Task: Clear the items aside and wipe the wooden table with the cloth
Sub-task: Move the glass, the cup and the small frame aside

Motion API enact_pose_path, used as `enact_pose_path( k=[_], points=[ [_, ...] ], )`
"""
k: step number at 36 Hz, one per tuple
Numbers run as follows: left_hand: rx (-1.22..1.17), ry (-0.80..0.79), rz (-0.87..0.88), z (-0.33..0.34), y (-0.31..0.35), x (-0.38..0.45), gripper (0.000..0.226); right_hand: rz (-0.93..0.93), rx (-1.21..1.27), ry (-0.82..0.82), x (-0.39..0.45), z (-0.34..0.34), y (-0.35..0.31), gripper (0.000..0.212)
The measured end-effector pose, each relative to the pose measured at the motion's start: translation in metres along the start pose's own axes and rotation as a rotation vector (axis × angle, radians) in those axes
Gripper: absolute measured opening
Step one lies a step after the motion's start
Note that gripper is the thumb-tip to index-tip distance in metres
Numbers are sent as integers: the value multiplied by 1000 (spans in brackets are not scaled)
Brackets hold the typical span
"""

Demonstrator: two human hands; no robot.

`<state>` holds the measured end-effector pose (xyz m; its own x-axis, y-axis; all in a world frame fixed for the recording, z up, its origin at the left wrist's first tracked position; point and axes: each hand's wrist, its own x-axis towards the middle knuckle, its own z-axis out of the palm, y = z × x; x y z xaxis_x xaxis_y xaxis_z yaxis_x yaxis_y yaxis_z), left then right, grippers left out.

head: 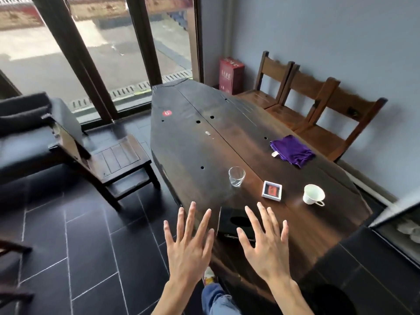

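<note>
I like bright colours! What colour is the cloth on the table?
The cloth is purple, with a small white tag at one edge; the head view shows it.

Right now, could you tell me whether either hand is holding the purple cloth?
No, the purple cloth lies untouched on the wooden table, while the left hand and right hand hover spread open.

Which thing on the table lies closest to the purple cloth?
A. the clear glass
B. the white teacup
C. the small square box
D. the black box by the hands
B. The white teacup stands on the same right-hand side of the table as the purple cloth; the small square box and the clear glass sit a bit farther off, and the black box is nearest the person.
</note>
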<state>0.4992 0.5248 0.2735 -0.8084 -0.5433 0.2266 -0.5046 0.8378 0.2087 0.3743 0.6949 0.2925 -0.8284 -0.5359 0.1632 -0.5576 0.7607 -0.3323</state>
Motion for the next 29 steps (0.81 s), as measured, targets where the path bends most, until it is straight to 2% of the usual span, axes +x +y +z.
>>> enact_pose_path(
  k=[10,22,29],
  points=[
    [33,-35,8,25,-17,74,55,11,-2,-3,80,26,-3,63],
    [74,-113,216,70,-23,219,57,189,19,66,190,57,12,64],
    [63,-175,369,95,-18,284,57,282,-7,27,233,70,17,64]
  ],
)
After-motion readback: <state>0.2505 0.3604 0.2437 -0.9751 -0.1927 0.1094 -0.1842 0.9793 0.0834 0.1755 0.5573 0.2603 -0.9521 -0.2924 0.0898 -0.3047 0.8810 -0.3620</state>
